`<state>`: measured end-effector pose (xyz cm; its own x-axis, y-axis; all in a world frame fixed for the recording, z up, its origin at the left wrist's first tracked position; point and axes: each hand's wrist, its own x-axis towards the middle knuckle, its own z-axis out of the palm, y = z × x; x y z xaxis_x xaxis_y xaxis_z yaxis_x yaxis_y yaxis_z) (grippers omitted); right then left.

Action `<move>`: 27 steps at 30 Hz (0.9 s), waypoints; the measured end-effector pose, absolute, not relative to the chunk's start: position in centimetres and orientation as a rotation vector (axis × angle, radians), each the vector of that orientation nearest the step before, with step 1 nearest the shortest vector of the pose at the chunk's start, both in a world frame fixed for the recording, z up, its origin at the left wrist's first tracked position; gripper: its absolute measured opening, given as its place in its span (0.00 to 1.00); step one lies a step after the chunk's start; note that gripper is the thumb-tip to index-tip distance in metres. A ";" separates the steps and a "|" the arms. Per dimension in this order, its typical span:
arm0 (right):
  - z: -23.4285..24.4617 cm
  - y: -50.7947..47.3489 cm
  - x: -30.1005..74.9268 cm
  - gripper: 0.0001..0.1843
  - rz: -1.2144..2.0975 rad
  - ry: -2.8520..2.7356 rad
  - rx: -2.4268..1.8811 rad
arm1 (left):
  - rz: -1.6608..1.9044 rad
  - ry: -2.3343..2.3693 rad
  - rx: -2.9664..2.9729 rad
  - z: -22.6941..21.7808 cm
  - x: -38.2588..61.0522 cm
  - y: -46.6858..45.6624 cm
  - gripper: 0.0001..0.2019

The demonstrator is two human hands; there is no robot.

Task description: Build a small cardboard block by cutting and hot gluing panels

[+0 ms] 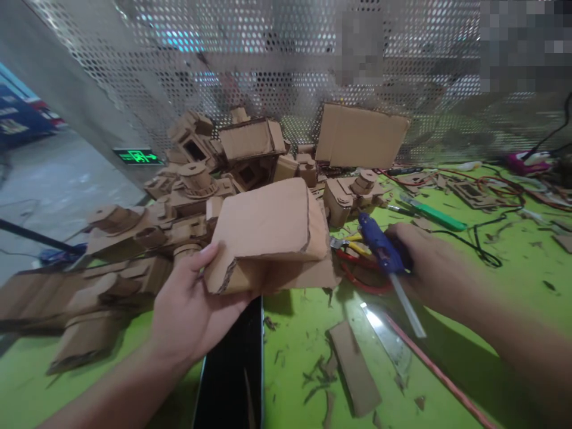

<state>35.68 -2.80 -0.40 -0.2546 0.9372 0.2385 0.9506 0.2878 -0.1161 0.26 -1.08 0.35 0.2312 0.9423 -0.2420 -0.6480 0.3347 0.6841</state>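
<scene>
Cardboard form (268, 217) is being gripped by left hand (190, 307), glue gun (379, 244) by right hand (422, 256). Steady support — presumably — is being required for accurate aim.

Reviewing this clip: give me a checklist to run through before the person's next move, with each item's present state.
1. Folded cardboard piece supported: ok, left hand grips its near-left end, thumb on top.
2. Glue gun in hand: ok, right hand holds it.
3. Glue stick loaded: ok, it sticks out of the gun's rear.
4. Glue gun hot: cannot tell.
5. Green-handled tool set down: ok, on the table beyond the right hand.
6. Table free of scraps: not ok, a cardboard strip and small bits lie there.
</scene>
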 end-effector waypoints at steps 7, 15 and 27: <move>0.6 -1.3 38.0 0.18 0.046 -2.471 -1.726 | 1.119 0.700 0.713 0.0 -0.1 -0.9 0.18; 1.9 -1.8 43.6 0.12 0.324 -2.521 -1.984 | 1.193 0.783 0.852 -0.5 0.7 -0.3 0.18; 3.5 -3.1 45.2 0.14 0.243 -2.446 -2.344 | 1.291 0.934 0.700 0.7 0.9 0.2 0.16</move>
